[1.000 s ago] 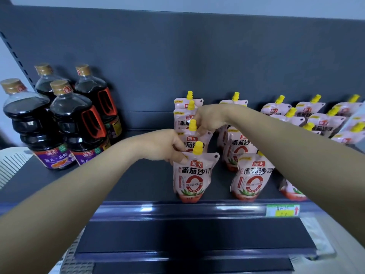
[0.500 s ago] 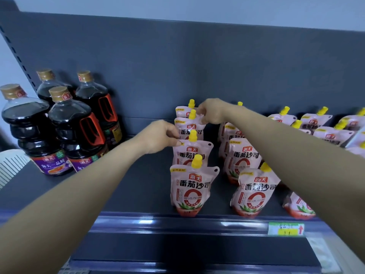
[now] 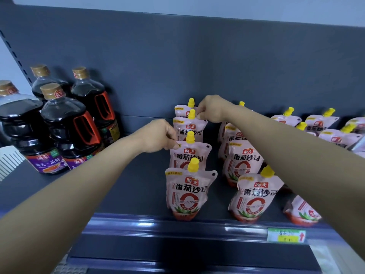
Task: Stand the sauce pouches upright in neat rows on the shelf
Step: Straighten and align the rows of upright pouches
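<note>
Pink sauce pouches with yellow caps stand upright in rows on the dark shelf (image 3: 122, 186). In the left row, the front pouch (image 3: 188, 192) stands free near the shelf lip. My left hand (image 3: 158, 136) pinches the top left corner of the second pouch (image 3: 190, 155). My right hand (image 3: 212, 109) pinches the top right corner of the third pouch (image 3: 189, 125); a fourth pouch (image 3: 184, 107) stands behind it. A second row (image 3: 254, 196) stands to the right, partly hidden by my right arm.
Several dark soy sauce bottles (image 3: 69, 125) stand at the left of the shelf. More pouches (image 3: 333, 133) stand at the back right. A price tag (image 3: 286, 235) sits on the shelf's front rail. A white basket edge (image 3: 8, 163) shows at far left.
My left hand has left the front pouch and moved back to the second pouch's corner. My right hand has shifted further back along the left row, to the third pouch.
</note>
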{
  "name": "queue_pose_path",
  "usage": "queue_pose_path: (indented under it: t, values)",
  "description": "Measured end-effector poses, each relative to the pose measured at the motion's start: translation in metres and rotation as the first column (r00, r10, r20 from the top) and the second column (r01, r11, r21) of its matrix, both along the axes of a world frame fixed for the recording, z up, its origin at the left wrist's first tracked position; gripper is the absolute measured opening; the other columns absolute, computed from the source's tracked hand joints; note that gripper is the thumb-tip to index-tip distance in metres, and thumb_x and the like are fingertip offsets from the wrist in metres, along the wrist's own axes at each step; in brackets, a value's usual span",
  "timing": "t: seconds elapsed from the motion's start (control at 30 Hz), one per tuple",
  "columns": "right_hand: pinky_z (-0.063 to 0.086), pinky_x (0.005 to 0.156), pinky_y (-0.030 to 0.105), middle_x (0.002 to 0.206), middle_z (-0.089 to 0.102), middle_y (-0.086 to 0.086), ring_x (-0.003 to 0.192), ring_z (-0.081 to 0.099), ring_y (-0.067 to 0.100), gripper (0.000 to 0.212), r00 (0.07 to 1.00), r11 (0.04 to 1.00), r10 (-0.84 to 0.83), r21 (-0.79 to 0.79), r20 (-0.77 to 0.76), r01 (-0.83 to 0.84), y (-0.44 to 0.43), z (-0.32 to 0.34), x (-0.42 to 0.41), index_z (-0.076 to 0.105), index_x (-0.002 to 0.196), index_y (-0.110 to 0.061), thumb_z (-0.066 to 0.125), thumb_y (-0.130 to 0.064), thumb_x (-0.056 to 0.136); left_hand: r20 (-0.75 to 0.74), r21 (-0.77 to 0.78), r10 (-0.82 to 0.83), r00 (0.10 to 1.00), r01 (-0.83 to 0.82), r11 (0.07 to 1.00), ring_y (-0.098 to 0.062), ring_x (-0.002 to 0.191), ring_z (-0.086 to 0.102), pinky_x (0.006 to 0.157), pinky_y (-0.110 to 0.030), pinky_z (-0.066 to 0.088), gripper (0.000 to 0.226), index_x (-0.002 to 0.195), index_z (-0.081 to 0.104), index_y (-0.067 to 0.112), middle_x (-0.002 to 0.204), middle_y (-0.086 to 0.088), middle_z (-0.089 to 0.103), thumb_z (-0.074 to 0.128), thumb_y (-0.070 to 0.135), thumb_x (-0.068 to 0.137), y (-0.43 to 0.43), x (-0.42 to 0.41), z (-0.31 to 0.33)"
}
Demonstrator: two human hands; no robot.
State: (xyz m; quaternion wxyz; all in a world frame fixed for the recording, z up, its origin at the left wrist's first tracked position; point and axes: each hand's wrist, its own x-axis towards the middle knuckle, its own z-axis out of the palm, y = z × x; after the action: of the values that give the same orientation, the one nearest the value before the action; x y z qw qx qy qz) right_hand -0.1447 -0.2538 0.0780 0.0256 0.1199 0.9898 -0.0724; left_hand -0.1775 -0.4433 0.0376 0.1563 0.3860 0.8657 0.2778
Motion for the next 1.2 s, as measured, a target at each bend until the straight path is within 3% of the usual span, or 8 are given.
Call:
queue_pose_path:
  t: [0.2, 0.33, 0.47, 0.57, 0.83, 1.03, 1.13, 1.2]
  values:
    - [0.051, 0.092, 0.035, 0.115, 0.069, 0.01, 0.107, 0.061, 0.028, 0.026, 0.999, 1.0, -0.002, 0.011, -0.047, 0.003, 0.005, 0.023, 0.028, 0.07, 0.111, -0.008, 0.059, -0.018, 0.09, -0.019, 0.154, -0.049, 0.999, 0.051, 0.987, -0.013, 0.075, 0.061, 0.077, -0.03, 0.05, 0.015, 0.078, 0.07, 0.015, 0.082, -0.006, 0.07, 0.072, 0.03, 0.078, -0.012, 0.019, 0.031]
    - [0.049, 0.09, 0.032, 0.111, 0.07, 0.007, 0.105, 0.061, 0.025, 0.029, 0.999, 0.999, -0.043, -0.002, 0.011, 0.043, 0.009, 0.028, 0.055, 0.07, 0.111, -0.012, 0.064, -0.028, 0.088, 0.131, -0.128, -0.281, 0.951, 0.297, 0.946, -0.009, 0.085, 0.064, 0.085, -0.03, 0.049, 0.04, 0.092, 0.07, 0.026, 0.091, 0.006, 0.07, 0.072, 0.054, 0.064, -0.021, 0.047, 0.042]
    - [0.043, 0.095, 0.029, 0.12, 0.067, 0.004, 0.113, 0.058, 0.022, 0.035, 0.993, 0.992, -0.112, -0.059, 0.031, 0.114, 0.012, 0.03, 0.082, 0.068, 0.116, -0.014, 0.063, -0.035, 0.089, 0.056, -0.249, -0.368, 0.928, 0.37, 0.895, -0.011, 0.086, 0.061, 0.08, -0.027, 0.05, 0.017, 0.092, 0.068, 0.021, 0.098, 0.008, 0.066, 0.074, 0.024, 0.076, -0.017, 0.054, 0.024]
    - [0.041, 0.096, 0.027, 0.123, 0.066, 0.003, 0.116, 0.058, 0.024, 0.035, 0.987, 0.984, -0.16, -0.074, 0.009, 0.16, 0.013, 0.028, 0.101, 0.068, 0.116, -0.014, 0.062, -0.035, 0.089, -0.001, -0.242, -0.361, 0.932, 0.35, 0.905, -0.019, 0.093, 0.063, 0.087, -0.037, 0.052, 0.008, 0.085, 0.068, 0.018, 0.101, 0.001, 0.067, 0.071, 0.014, 0.079, -0.015, 0.051, 0.012]
    - [0.047, 0.089, 0.029, 0.106, 0.072, 0.005, 0.102, 0.063, 0.02, 0.024, 0.971, 0.97, -0.208, -0.155, -0.122, 0.188, 0.013, 0.032, 0.139, 0.072, 0.103, -0.013, 0.067, -0.03, 0.087, -0.057, -0.212, -0.34, 0.939, 0.321, 0.923, -0.017, 0.086, 0.061, 0.084, -0.035, 0.052, 0.031, 0.064, 0.057, 0.035, 0.093, 0.003, 0.065, 0.069, 0.012, 0.079, -0.016, 0.055, 0.009]
    - [0.046, 0.1, 0.033, 0.108, 0.072, -0.007, 0.106, 0.065, 0.017, 0.052, 0.944, 0.976, -0.06, -0.179, 0.323, 0.123, 0.009, 0.03, 0.174, 0.073, 0.105, -0.028, 0.071, -0.061, 0.064, -0.092, -0.27, -0.275, 0.957, 0.242, 0.932, -0.03, 0.099, 0.063, 0.089, -0.048, 0.049, 0.008, 0.069, 0.066, 0.016, 0.103, -0.009, 0.068, 0.071, 0.013, 0.075, -0.017, 0.06, 0.003]
    - [0.039, 0.092, 0.026, 0.108, 0.067, -0.012, 0.108, 0.058, 0.013, 0.031, 0.922, 0.993, -0.018, -0.097, 0.386, 0.06, 0.009, 0.014, 0.178, 0.07, 0.109, -0.028, 0.071, -0.039, 0.08, -0.115, -0.288, -0.228, 0.967, 0.187, 0.939, -0.022, 0.095, 0.061, 0.083, -0.031, 0.05, 0.007, 0.07, 0.066, 0.008, 0.09, -0.002, 0.065, 0.069, 0.008, 0.076, -0.014, 0.069, 0.003]
    - [0.036, 0.086, 0.026, 0.102, 0.065, -0.011, 0.105, 0.056, 0.014, 0.024, 0.944, 0.994, -0.017, -0.098, 0.33, 0.052, 0.011, 0.006, 0.179, 0.071, 0.108, -0.027, 0.068, -0.033, 0.084, -0.115, -0.287, -0.175, 0.978, 0.135, 0.948, -0.001, 0.07, 0.053, 0.06, -0.008, 0.039, 0.014, 0.065, 0.06, 0.0, 0.072, 0.011, 0.049, 0.066, 0.002, 0.078, -0.012, 0.079, 0.005]
